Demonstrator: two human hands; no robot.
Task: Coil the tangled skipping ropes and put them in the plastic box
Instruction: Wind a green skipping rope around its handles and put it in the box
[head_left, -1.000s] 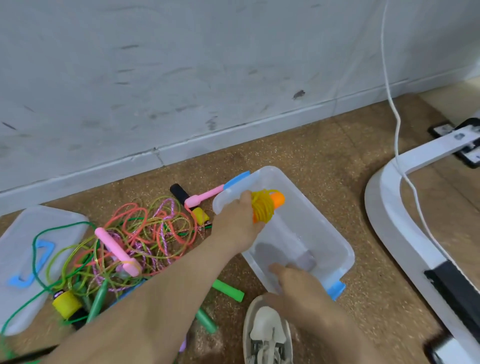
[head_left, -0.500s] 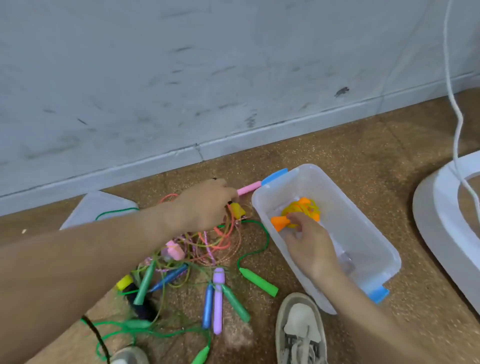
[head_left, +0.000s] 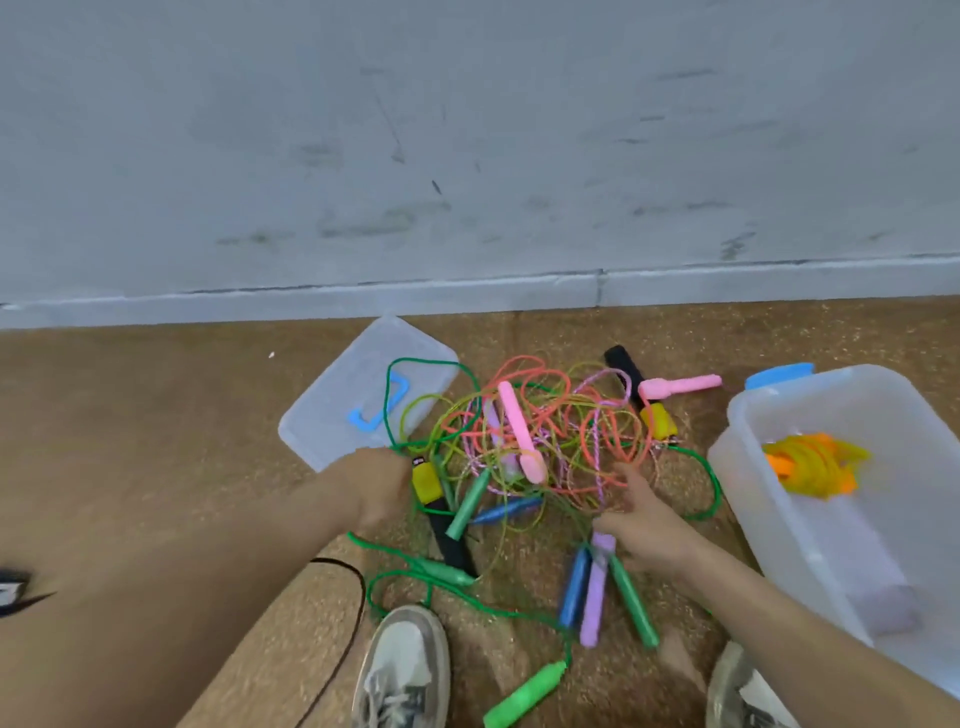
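The plastic box (head_left: 769, 415) on our right holds one coiled yellow rope (head_left: 810, 462). The tangled ropes (head_left: 545, 447) lie beside it on the floor, so we judge the next move is freeing one rope. Our left hand (head_left: 379, 488) curls beside a yellow handle (head_left: 426, 480), grip unclear. Our right hand (head_left: 644, 525) is spread, touching a purple handle (head_left: 595, 592).

Even, diffuse lighting; shadows faint. Motion blur softens the whole frame. Wide-angle bowing along the skirting line (head_left: 467, 291).
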